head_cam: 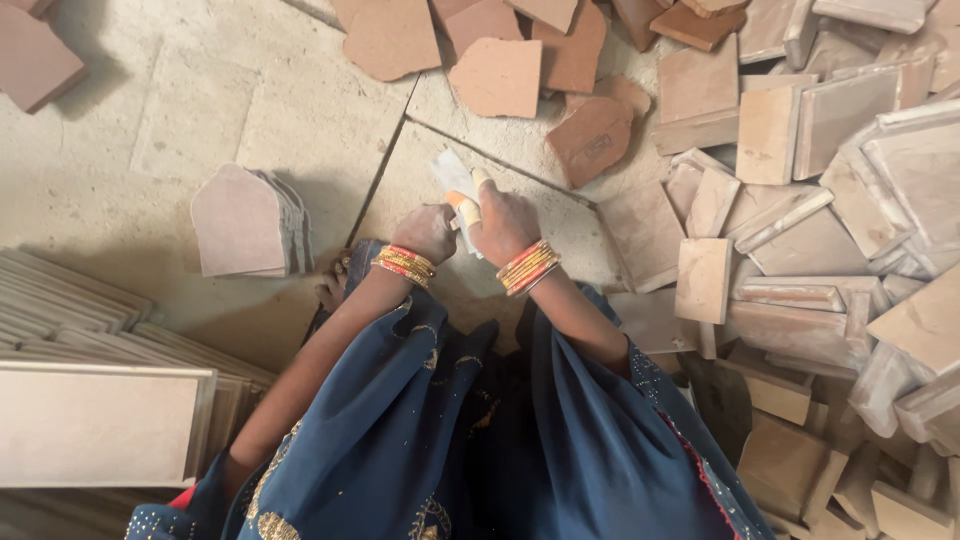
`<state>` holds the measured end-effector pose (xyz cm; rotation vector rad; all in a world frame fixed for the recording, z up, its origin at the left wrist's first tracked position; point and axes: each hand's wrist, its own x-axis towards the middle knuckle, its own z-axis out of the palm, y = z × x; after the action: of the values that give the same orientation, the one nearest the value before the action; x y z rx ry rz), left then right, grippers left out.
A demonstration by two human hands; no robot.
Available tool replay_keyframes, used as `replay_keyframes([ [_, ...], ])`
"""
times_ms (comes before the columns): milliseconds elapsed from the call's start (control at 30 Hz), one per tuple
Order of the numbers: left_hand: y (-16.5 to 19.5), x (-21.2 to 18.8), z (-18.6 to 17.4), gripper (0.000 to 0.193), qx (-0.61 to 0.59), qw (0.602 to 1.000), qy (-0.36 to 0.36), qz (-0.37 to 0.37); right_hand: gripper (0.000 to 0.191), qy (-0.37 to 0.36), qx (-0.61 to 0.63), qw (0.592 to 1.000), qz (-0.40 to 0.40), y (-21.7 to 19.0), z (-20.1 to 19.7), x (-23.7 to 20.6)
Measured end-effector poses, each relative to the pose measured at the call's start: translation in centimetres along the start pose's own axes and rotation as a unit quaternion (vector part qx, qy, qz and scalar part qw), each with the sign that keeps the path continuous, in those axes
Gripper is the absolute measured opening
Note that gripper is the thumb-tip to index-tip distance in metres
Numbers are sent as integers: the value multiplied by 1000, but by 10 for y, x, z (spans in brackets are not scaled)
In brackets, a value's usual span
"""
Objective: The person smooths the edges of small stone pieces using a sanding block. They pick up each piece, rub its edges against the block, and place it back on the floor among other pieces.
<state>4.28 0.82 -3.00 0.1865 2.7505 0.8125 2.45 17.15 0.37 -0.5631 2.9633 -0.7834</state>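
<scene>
Head view looks straight down on a person seated on a pale stone floor [200, 110], dressed in dark blue cloth with gold trim. Both forearms extend away from the body and meet at frame centre. The left hand [425, 232] is curled into a loose fist, knuckles up, and sits just beside the right hand [505, 222]; the two are touching or nearly so. Between them is a small pale piece [452, 175], whitish and thin, which projects toward the far side beyond the knuckles. The right hand closes around its near end, and a finger wrapped in an orange and cream covering [467, 208] lies against it. Whether the left hand also grips the piece cannot be determined, because its fingers are tucked under. Each wrist carries a stack of red and gold bangles [527, 267]. To the left of the hands, well apart from them, a small stack of arch-topped tiles [240, 222] rests on the floor. Nearer on the left, long pale slabs [100, 425] lie in layered rows. On the right, a large heap of rectangular clay tiles [800, 250] fills the frame from near to far. At the far edge, broken reddish tile fragments [500, 75] lie scattered across the floor.
</scene>
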Motion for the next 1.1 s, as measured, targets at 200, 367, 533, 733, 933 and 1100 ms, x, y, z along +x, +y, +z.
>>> replay_keyframes([
  [200,-1,2,-4,18,-13,1000,-14,-8,20,53,-28,998,-22,-5,6,-27],
  [367,-3,5,-9,21,-29,999,-14,-28,34,-14,108,990,93,0,-9,-48],
  [533,-9,4,-11,35,-145,988,53,-3,33,89,276,948,127,12,-24,-48],
  [733,-19,-3,-13,33,-55,995,63,54,30,151,435,867,192,5,-25,-34],
  [933,-20,-4,-17,41,47,989,62,125,26,146,466,850,198,-10,-34,-19],
  [1100,-17,-3,-21,37,11,997,27,69,29,128,474,845,212,-14,-27,-31],
])
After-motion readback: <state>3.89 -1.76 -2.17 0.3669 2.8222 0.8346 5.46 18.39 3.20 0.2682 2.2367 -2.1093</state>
